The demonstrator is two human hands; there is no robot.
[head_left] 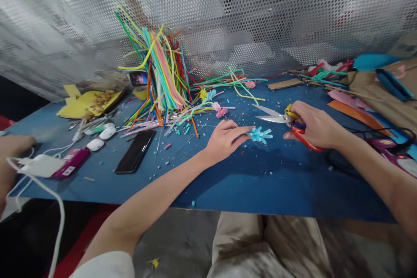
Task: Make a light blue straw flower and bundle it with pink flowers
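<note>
Between the thumb and fingers of my left hand [224, 141] is a light blue pipe-cleaner piece [260, 135], its short fuzzy branches spreading out to the right. My right hand [314, 124] grips scissors [273, 116] with red and yellow handles. Their blades are parted and point left, just above and right of the blue piece, not touching it. Behind my left hand lie small pipe-cleaner flowers: a pink one [221, 112], a yellow one [203, 94] and a blue one [211, 94]. Tiny cut bits are scattered over the blue table [228, 186].
A tall bundle of coloured pipe cleaners [163, 69] stands at the back left. A black phone [135, 152], a white charger [44, 165] with cables and a yellow tray [87, 102] lie leftward. Another person's arm [13, 147] rests at far left. Cardboard [374, 87] is at right.
</note>
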